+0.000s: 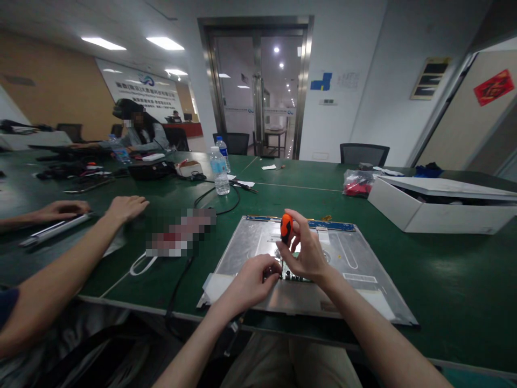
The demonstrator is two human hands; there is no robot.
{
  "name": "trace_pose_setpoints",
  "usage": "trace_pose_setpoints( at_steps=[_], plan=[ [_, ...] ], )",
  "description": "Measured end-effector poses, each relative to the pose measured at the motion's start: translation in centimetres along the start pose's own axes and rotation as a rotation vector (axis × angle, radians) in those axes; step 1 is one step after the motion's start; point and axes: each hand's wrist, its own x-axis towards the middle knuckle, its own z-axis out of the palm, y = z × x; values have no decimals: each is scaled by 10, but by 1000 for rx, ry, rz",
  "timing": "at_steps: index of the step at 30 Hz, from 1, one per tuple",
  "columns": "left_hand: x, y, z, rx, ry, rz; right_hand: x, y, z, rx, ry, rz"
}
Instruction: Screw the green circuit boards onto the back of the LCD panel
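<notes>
Orange-handled screwdriver (286, 226), upright over the near middle of the metal panel (359, 258), handle on top, thin shaft pointing straight down at a small dark part on the panel's surface. Pinched at the handle by the right hand (309, 253): thumb and forefinger closed round the orange grip, the other fingers (301, 220) curled loosely over and behind it, palm just right of the shaft. Just left of the shaft's foot, the left hand (252, 280), knuckles up, fingers bent in tight, tips gathered right beside the tool's tip. No telling whether pinching the shaft, something small, or nothing at all. Both wrists low over the panel's near edge.

Panel flat on the green table (464, 280), near edge close to the table's front, a blue strip along the far edge, a white sheet poking out under the left corner. Left of it, a black cable (181, 280) running toward the table's front. Beyond, a water bottle (219, 170), upright, well apart from the panel. Off to the right, an open white box (436, 213), and behind that a clear bag (357, 183) with red contents. At far left, another person's two hands (127, 207), palm-down on the table, well apart from the panel, the farther one resting by a long pale bar (56, 229).
</notes>
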Motion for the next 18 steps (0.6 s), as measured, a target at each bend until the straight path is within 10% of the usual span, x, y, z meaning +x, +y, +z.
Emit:
trace_pose_setpoints(
  at_steps=[18],
  plan=[
    [-1, -1, 1, 15, 12, 3, -2, 1, 1, -11, 54, 0]
  ],
)
